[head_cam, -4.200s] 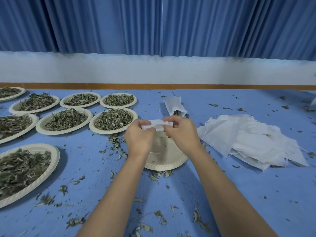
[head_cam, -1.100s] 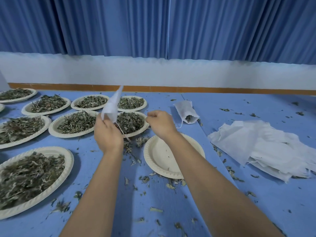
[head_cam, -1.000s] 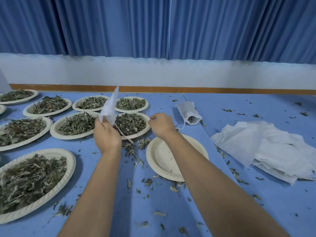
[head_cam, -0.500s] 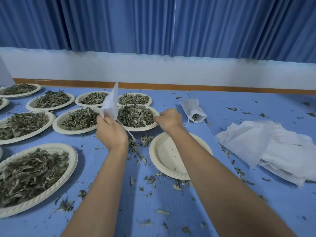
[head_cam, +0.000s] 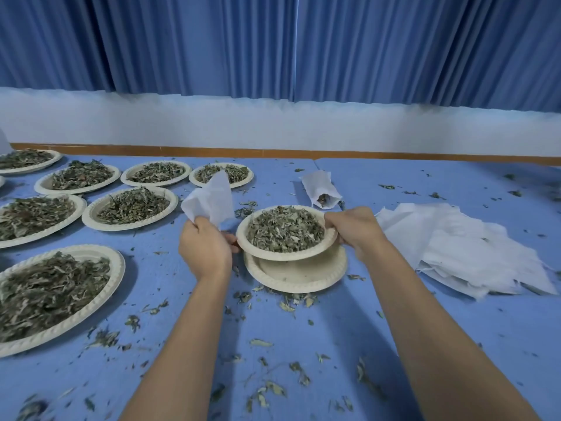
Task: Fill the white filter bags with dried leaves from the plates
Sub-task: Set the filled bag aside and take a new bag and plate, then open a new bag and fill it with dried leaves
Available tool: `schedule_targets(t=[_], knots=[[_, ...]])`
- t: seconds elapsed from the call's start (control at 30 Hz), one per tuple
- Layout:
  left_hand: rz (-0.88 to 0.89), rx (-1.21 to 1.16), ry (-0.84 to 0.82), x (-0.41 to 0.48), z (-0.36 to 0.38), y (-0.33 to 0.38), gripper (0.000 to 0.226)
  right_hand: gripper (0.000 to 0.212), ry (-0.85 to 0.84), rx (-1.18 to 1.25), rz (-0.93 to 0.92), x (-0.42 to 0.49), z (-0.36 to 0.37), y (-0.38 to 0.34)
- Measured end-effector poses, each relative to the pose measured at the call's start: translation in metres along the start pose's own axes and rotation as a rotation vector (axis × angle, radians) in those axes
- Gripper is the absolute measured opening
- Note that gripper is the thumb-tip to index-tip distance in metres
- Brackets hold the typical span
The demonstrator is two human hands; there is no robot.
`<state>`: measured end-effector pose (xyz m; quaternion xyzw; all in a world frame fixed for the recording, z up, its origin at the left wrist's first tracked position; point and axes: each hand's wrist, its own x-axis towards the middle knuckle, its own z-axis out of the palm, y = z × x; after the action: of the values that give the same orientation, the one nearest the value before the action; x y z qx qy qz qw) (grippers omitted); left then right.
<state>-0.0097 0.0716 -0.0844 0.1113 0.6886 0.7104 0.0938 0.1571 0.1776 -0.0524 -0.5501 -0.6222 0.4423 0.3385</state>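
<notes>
My left hand [head_cam: 205,249] grips an empty white filter bag [head_cam: 211,199], which sticks up above the fist. My right hand [head_cam: 353,229] holds the right rim of a paper plate of dried leaves [head_cam: 285,233]. That plate hovers just above an empty paper plate [head_cam: 296,276] on the blue table. Its left rim is close to my left thumb. A filled filter bag [head_cam: 320,188] lies further back. A heap of empty filter bags [head_cam: 461,247] lies to the right.
Several more plates of dried leaves [head_cam: 130,208] cover the left of the blue table [head_cam: 455,329], the nearest plate [head_cam: 51,294] at the left edge. Loose leaf bits are scattered over the cloth. A white wall and blue curtain stand behind.
My right hand has taken a full plate of leaves from the left group and brought it over the empty plate. My left hand still holds the filter bag, slightly further right.
</notes>
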Motion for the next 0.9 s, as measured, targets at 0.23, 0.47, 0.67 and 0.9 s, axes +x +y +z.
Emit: schedule_targets(t=[0.23, 0.47, 0.67, 0.9], knots=[[0.166, 0.201, -0.081, -0.01, 0.004, -0.006, 0.031, 0.034, -0.042, -0.269, -0.061, -0.004, -0.013, 0.012], [0.326, 0.398, -0.111, -0.018, 0.007, -0.005, 0.034, 0.018, -0.031, -0.344, -0.059, -0.004, -0.013, 0.016], [0.247, 0.254, -0.169, -0.012, 0.013, -0.002, 0.032, 0.013, 0.084, -0.179, -0.043, 0.005, -0.008, 0.019], [0.416, 0.428, -0.099, -0.007, 0.019, 0.001, 0.031, 0.026, 0.119, -0.306, -0.32, -0.003, 0.006, 0.009]])
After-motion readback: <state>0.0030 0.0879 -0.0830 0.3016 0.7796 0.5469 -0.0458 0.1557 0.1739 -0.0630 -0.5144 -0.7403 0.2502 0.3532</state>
